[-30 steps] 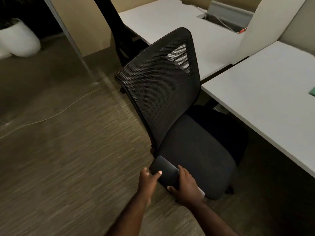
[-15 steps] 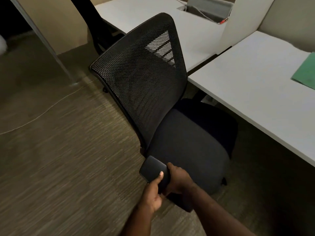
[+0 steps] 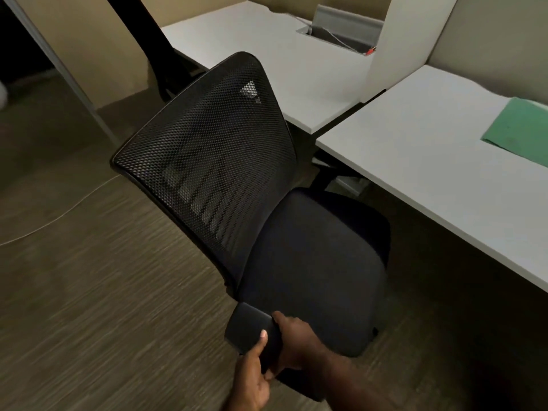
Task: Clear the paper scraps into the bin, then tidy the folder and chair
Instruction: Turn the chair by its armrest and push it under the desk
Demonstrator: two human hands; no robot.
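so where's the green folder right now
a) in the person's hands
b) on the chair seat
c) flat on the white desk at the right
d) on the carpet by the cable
c: the green folder lies flat on the white desk at the right edge of the view, while both the left hand and the right hand grip the armrest of the black chair.

The scene is dimly lit, in a warm yellowish cast. The brightest surfaces are the white desktops (image 3: 421, 161) — no glare is seen on them. Deep shadow is cast beneath the desks and over the chair seat (image 3: 314, 262), where detail is lost. The carpet (image 3: 98, 307) left of the chair is smeared by blur — straight edges are bowed toward the frame's borders.
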